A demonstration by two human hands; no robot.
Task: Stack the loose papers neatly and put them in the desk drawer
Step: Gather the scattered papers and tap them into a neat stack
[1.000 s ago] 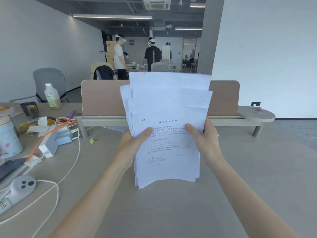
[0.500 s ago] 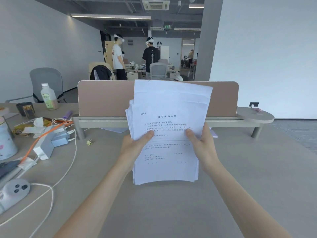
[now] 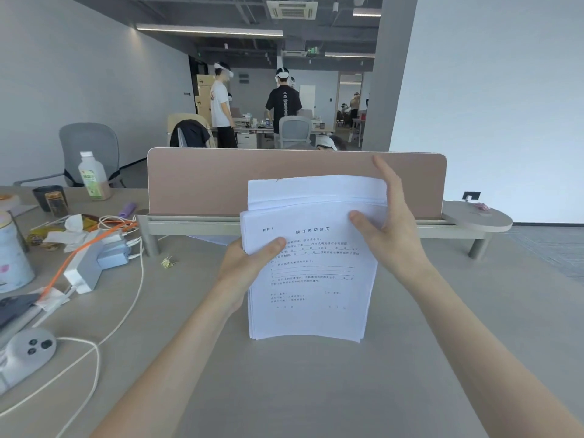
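A stack of white printed papers [image 3: 313,289] stands upright on its bottom edge on the grey desk [image 3: 316,390], in the middle of the view. My left hand [image 3: 249,263] grips the stack's left edge, thumb on the front sheet. My right hand [image 3: 388,222] rests flat against the stack's upper right edge, fingers straight and pointing up, thumb on the front. The top sheets at the back stick up unevenly above the front ones. No drawer is in view.
A tan divider panel [image 3: 202,181] runs across the desk behind the papers. At the left lie a power strip [image 3: 85,270], orange and white cables [image 3: 126,305], a bottle [image 3: 93,177], a tin [image 3: 12,257] and a controller [image 3: 28,349]. Several people stand far back.
The stack has come down onto the desk and its sheets sit more evenly. My right hand has let go of its grip and slid up to press flat on the upper right edge.
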